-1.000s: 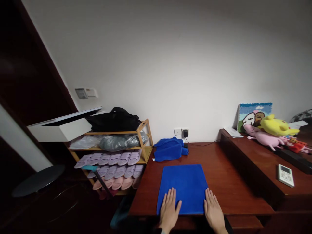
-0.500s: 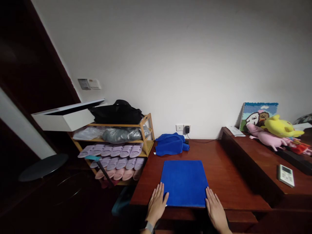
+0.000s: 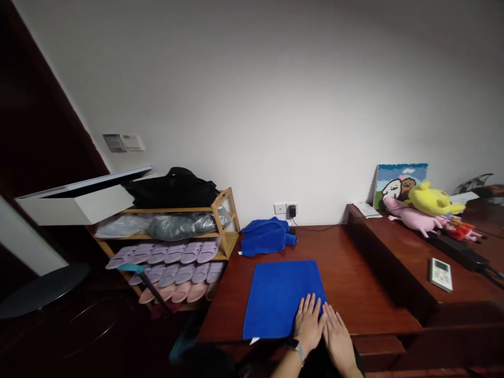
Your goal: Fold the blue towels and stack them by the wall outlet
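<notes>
A blue cloth [image 3: 279, 296] lies spread flat near the front edge of the wooden table [image 3: 354, 289]. Its small white tag pokes out at the near left corner. My left hand [image 3: 309, 325] rests flat on the cloth's right part, fingers stretched out, a watch on the wrist. Right beside it, my right hand [image 3: 336, 336] lies at the cloth's right edge with its fingers extended; the two hands touch or nearly touch. Neither hand grasps anything. Farther back, a crumpled pile of blue cloth [image 3: 268, 236] sits against the wall.
Left of the table stands a wooden shoe rack [image 3: 226, 236] with slippers, plastic-wrapped items and a black bag [image 3: 173, 189]. A plugged-in black adapter [image 3: 291, 211] trails a cable. On the raised surface at right are plush toys [image 3: 431, 199] and a white calculator-like device [image 3: 441, 274].
My left hand has moved from the cloth's left edge across to its right side, beside my right hand. The view has turned slightly right.
</notes>
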`<state>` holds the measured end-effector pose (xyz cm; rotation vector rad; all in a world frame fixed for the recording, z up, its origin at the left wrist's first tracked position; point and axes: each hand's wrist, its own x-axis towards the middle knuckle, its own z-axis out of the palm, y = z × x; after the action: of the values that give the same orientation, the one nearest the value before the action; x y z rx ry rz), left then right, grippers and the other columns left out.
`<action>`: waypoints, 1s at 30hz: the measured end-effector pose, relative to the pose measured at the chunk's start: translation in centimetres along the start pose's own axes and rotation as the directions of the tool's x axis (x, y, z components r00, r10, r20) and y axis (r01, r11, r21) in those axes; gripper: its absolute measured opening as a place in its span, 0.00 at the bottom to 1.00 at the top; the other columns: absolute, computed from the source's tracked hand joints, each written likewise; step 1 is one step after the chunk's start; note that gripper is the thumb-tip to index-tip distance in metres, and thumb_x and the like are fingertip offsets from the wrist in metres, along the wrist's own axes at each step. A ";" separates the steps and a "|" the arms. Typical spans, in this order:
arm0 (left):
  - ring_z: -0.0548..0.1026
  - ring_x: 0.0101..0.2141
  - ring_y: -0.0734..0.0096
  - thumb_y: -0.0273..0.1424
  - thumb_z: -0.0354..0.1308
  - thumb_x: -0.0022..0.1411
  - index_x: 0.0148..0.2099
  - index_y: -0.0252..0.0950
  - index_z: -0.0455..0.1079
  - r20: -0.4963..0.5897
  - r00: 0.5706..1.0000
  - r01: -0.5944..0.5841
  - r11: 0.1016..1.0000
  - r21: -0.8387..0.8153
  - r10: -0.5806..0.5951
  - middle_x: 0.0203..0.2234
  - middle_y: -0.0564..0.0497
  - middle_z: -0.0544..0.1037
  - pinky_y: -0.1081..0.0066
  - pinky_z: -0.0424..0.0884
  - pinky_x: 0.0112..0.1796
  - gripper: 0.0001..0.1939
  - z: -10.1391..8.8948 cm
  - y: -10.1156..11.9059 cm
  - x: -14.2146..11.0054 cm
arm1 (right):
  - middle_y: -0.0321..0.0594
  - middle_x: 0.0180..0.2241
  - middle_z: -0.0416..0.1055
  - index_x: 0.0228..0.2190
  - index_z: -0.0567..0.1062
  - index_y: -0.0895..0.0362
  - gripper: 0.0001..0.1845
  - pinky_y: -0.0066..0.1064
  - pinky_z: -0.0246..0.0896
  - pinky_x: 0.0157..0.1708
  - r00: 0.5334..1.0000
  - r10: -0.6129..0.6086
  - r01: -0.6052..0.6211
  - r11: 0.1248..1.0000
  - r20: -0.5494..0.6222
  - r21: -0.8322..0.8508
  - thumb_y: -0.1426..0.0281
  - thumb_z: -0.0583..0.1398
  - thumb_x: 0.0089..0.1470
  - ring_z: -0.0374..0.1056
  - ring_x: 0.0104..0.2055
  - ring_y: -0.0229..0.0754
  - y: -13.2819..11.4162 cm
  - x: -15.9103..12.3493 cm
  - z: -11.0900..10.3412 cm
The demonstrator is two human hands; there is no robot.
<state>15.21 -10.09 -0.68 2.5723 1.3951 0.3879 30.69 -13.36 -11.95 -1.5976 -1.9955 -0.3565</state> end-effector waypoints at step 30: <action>0.52 0.71 0.52 0.57 0.33 0.71 0.74 0.35 0.52 -0.008 0.915 0.394 0.892 0.223 -0.403 0.72 0.44 0.53 0.48 0.53 0.68 0.42 -5.9 -15.9 -10.3 | 0.41 0.72 0.47 0.70 0.52 0.61 0.38 0.48 0.36 0.72 0.844 0.292 -0.340 0.940 0.449 0.029 0.54 0.41 0.67 0.40 0.75 0.49 -2.2 9.4 -1.6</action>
<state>-4.64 -9.97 -1.07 2.3397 1.9949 0.1202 27.65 -7.17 -4.98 -2.0313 -1.9624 0.2643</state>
